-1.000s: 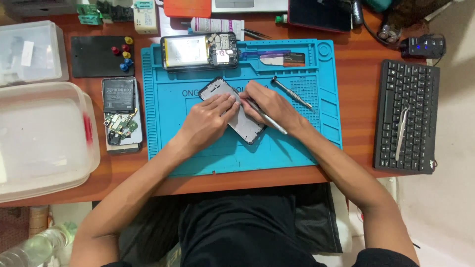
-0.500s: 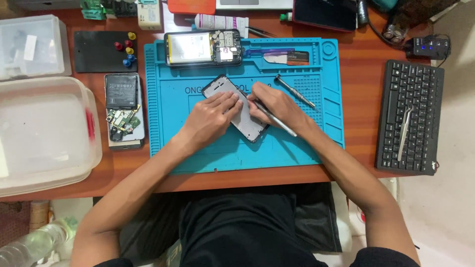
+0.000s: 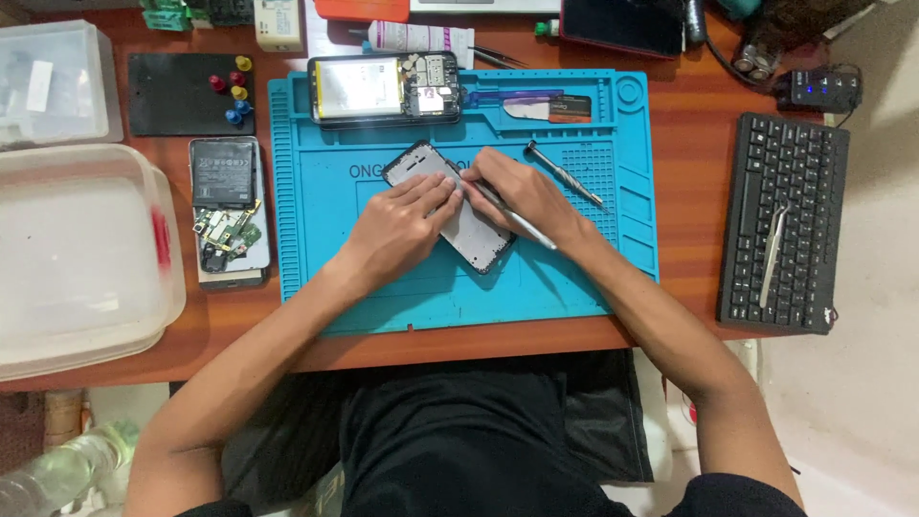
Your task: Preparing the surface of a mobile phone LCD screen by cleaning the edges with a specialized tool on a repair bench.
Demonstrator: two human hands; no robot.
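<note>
A grey phone frame (image 3: 472, 233) lies tilted on the blue repair mat (image 3: 383, 287). My left hand (image 3: 400, 225) presses flat on its left half, fingertips on the frame's middle. My right hand (image 3: 522, 196) grips a thin metal tool (image 3: 522, 227) like a pen, its tip hidden at the frame's upper part, right beside my left fingertips. A screwdriver (image 3: 565, 174) rests on the mat just right of my right hand. An opened phone (image 3: 385, 88) with exposed battery and board lies at the mat's top.
Left of the mat lie another dismantled phone (image 3: 228, 213) and a black pad (image 3: 182, 94) with coloured caps. Clear plastic boxes (image 3: 81, 258) sit far left. A black keyboard (image 3: 783, 220) with tweezers (image 3: 772, 254) on it stands right. Tubes and gadgets line the back edge.
Both hands stay on the grey frame; my right hand with the tool has shifted slightly along the frame's upper part. The camera view has drifted a little.
</note>
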